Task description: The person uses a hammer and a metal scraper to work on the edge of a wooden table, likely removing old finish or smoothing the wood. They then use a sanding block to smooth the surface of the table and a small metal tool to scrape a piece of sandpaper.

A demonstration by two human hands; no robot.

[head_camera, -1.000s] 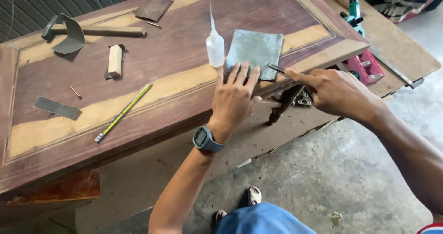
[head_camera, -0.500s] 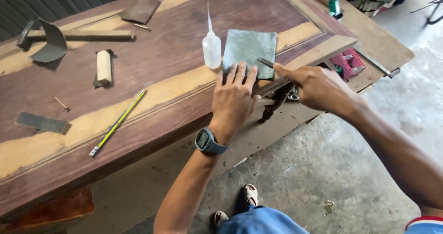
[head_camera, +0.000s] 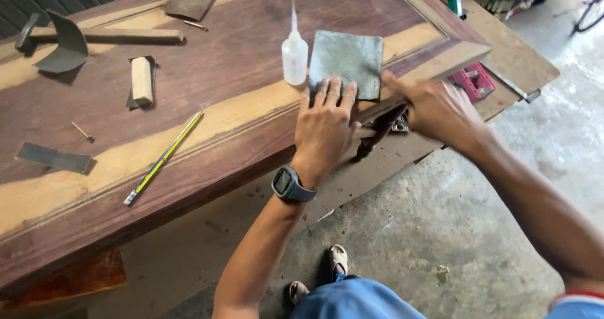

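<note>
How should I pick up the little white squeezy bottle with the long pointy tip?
Grip the white bottle round its fat body, coming from the near side with the fingers either side. It stands upright on the wooden door panel, and the thin nozzle on top is too slim to hold.

Head camera, looking steeply down, close over wooden door panel (single view).
</note>
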